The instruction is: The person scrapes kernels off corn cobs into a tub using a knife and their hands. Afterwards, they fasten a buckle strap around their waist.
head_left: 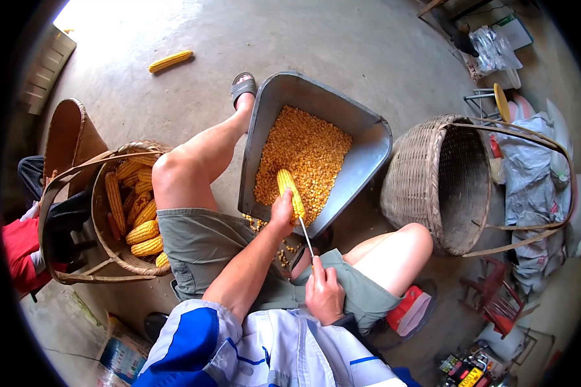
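My left hand is wrapped round the lower part of a yellow corn cob, held over a grey metal tub. In my right hand is the handle of a screwdriver-like tool; its thin metal shaft reaches up to the near end of the cob. Whether the tip touches or enters the kernels is too small to tell. Loose corn kernels cover much of the tub's bottom. Some spilled kernels lie on the floor between my legs.
At left stands a woven basket of corn cobs, with a person in a red garment beyond it. An empty wicker basket lies tipped at right. One cob lies on the floor ahead. A small red chair stands lower right.
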### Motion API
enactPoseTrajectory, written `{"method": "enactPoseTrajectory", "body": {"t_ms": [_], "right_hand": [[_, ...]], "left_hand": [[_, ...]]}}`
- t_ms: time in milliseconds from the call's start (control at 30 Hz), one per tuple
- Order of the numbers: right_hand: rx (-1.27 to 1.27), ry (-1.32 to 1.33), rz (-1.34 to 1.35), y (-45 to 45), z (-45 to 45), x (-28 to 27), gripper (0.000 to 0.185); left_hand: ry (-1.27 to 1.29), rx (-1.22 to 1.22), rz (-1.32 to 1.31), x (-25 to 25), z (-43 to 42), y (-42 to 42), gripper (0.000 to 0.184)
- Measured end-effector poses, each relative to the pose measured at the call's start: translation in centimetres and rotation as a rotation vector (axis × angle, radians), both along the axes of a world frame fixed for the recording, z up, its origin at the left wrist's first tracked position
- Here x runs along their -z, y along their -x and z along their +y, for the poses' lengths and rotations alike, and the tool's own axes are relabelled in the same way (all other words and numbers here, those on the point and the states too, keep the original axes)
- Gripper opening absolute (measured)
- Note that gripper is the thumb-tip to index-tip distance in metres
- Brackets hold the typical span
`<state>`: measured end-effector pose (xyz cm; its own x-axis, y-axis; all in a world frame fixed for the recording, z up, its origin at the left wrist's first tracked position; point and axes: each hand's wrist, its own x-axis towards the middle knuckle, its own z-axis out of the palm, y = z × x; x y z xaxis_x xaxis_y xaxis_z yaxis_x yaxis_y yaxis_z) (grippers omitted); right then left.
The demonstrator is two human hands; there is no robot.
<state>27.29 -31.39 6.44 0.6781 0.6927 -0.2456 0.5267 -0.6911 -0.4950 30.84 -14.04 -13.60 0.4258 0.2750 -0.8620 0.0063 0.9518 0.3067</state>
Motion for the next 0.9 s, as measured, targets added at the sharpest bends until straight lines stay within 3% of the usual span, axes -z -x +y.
{"method": "enactPoseTrajectory", "body": {"t_ms": [133, 233, 267, 300, 367, 467, 600, 700, 833, 900], "right_hand": [[0.046, -0.256, 0.085, -0.8, -0.4, 1.8, 0.042], [0.185, -0.372, 0.369, -2.0, -0.9, 2.2, 0.039], [0.437, -0.244, 0.799, -2.6, -1.4, 1.6, 0.038], [0.695, -0.289, 1.166, -3.6, -0.8, -0.1, 0.037], [0.858, -0.391, 1.432, -5.5, -1.4, -0.1, 0.037], [0.988, -0.489, 1.608, -7.1, -2.0, 0.4, 0.037], [0.742, -0.449, 1.042, -6.4, -1.3, -0.7, 0.038], [0.486, -0.296, 0.98, -5.5, -2.3, -0.4, 0.038], [0.194, -0.24, 0.496, -4.4, -1.7, -0.7, 0.03], [0.173, -0.254, 0.43, -4.1, -1.1, -1.1, 0.029]], "left_hand": [[-0.063, 0.017, 0.065, 0.4, 0.1, 0.2, 0.04], [-0.166, 0.108, 0.153, 1.0, 0.1, 0.5, 0.044], [-0.209, 0.148, 0.181, 1.5, 0.2, 0.5, 0.046], [-0.187, 0.137, 0.175, 1.5, 0.1, 0.5, 0.044], [-0.143, 0.114, 0.167, 1.4, 0.0, 0.6, 0.04], [-0.092, 0.043, 0.087, 2.5, -0.3, 0.7, 0.038], [-0.039, 0.028, -0.006, 2.0, 0.1, 1.0, 0.038], [0.021, 0.031, -0.04, 1.7, 0.3, 1.0, 0.041], [0.022, 0.021, -0.045, 1.8, 0.2, 1.2, 0.046], [0.038, 0.019, -0.067, 1.9, 0.2, 1.2, 0.047]]}}
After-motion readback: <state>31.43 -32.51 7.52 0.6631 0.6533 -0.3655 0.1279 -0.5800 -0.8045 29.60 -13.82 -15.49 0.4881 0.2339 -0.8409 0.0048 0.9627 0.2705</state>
